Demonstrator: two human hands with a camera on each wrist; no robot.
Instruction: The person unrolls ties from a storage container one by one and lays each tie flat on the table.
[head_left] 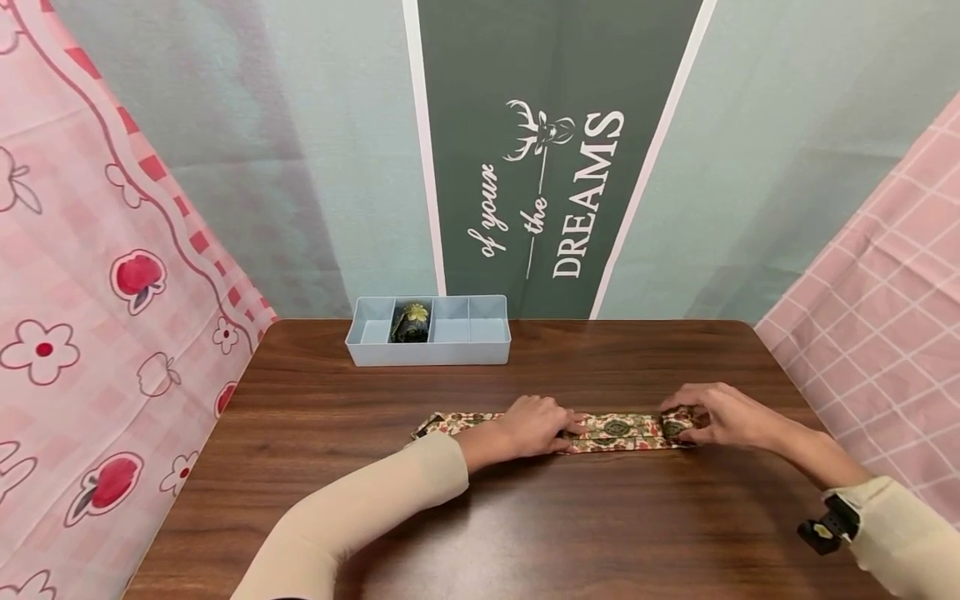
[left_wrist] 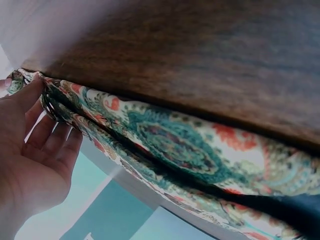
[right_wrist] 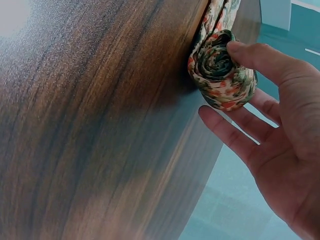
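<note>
A floral patterned necktie lies lengthwise across the table, its right end wound into a roll. My right hand holds that roll, the thumb against its spiral side and the fingers round the other side. Farther left, my left hand lies across the flat part of the tie. In the left wrist view the thumb of the left hand is at one edge of the tie and the fingers are at the other. The tie's left end sticks out beyond the left forearm, showing a dark underside.
A pale blue box with several compartments stands at the back of the brown wooden table. One compartment contains a dark rolled tie with a yellow flower design. Printed curtains hang behind and at both sides.
</note>
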